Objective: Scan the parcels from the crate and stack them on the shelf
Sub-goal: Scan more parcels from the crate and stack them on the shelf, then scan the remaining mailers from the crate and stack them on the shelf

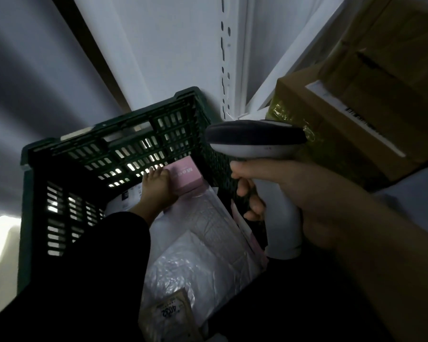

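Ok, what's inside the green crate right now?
A pink box touched by the left hand, white plastic mailers and a tan labelled packet. The sleeve and top parcels cover whatever lies beneath.

Pink box (185, 178) reads "Moo"; tan packet (169, 314), "4032".

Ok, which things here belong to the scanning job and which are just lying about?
Job: scanner in right hand; left hand on pink box; green crate; white mailers.
Lying about: cardboard boxes on the shelf; slotted upright.
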